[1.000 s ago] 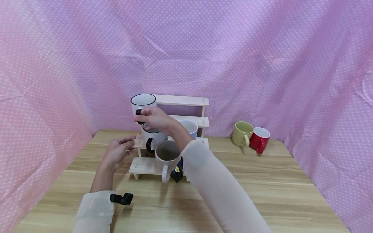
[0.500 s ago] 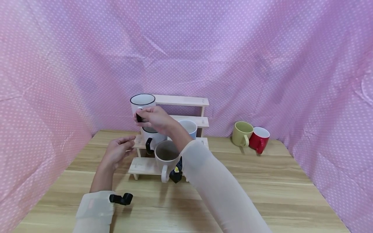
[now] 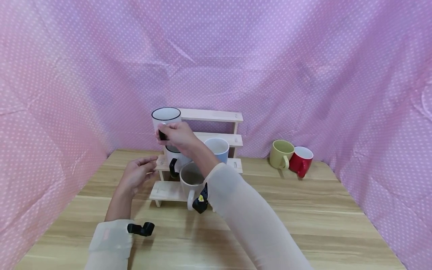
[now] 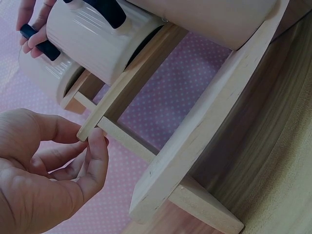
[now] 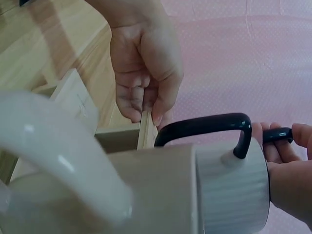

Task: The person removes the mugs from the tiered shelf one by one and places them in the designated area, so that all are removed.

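While the left hand [image 3: 138, 175] stays at 7 o'clock from the upper black-rimmed mug [image 3: 168, 117], its thumb and fingertips pinch the left end of a tier of the stepped shelf [image 3: 165, 191]. Next, right hand [image 3: 180, 137]: thumb and fingers grasp that mug's black handle [image 3: 163, 135]. Change over the last 1 second is small: thumb now covers more of the handle, right forearm sits slightly lower, mug basically same spot. Reads as settling the grip and steadying, mug not let go.

Mug is upright at the left end of the shelf, apparently at tier 3 from the bottom; can't tell if its base touches wood. At 5 o'clock from it, lower black-rimmed mug [image 3: 183, 160] stands just under the right hand, leaving little room. Farther along 5 o'clock, off-white mug [image 3: 191, 184] on the bottom tier. At 4 o'clock, blue mug [image 3: 221, 154], partly behind the right forearm, which crosses the shelf front and blocks the view. Between 3 and 4 o'clock, well apart on the table [image 3: 287, 217]: green mug [image 3: 279, 155], then red mug [image 3: 298, 162], side by side.
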`<state>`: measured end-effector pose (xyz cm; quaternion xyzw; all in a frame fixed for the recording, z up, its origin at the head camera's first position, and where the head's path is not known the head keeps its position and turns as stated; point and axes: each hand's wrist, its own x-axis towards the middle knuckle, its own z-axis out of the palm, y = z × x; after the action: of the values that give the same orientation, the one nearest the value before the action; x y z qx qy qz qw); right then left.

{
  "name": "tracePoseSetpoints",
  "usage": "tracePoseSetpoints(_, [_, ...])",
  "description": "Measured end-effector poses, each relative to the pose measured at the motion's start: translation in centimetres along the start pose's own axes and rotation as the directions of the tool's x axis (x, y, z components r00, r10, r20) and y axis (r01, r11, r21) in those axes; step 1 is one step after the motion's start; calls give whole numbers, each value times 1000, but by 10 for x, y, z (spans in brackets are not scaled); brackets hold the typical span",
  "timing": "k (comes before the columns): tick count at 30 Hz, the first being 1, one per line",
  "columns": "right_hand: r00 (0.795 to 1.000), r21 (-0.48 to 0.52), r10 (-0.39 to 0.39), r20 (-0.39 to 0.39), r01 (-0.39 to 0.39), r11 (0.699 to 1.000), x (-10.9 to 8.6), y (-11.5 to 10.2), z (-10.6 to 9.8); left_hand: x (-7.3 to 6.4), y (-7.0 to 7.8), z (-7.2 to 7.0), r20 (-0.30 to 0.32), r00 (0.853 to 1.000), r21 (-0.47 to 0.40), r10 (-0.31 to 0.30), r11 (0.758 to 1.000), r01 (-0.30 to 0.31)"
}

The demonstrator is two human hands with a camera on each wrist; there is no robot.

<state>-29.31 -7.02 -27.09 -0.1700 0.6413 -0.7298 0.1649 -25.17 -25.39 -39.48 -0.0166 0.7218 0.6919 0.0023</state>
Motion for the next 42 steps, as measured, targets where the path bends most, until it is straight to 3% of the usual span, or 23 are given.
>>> tracePoseSetpoints(11, [984, -12, 27, -177, -30, 999, -3, -6, 15, -1, 1, -3, -3, 1000, 3, 9, 1000, -9])
tracePoseSetpoints(19, [970, -59, -7, -243, -8, 998, -5, -3, 18, -1, 2, -1, 3, 1000, 15, -5, 1000, 5])
tracePoseSetpoints(31, [966, -79, -122, -229, 107, 991, -8, 2, 10, -1, 0, 0, 4, 1000, 0, -3, 1000, 3])
tracePoseSetpoints(37, [970, -57, -174, -170, 166, 984, -13, -5, 4, -1, 1, 0, 0, 1000, -2, -4, 1000, 4])
tracePoseSetpoints(42, [969, -53, -177, -170, 170, 984, -19, -15, -5, -1, 1, 0, 3, 1000, -7, -19, 1000, 19])
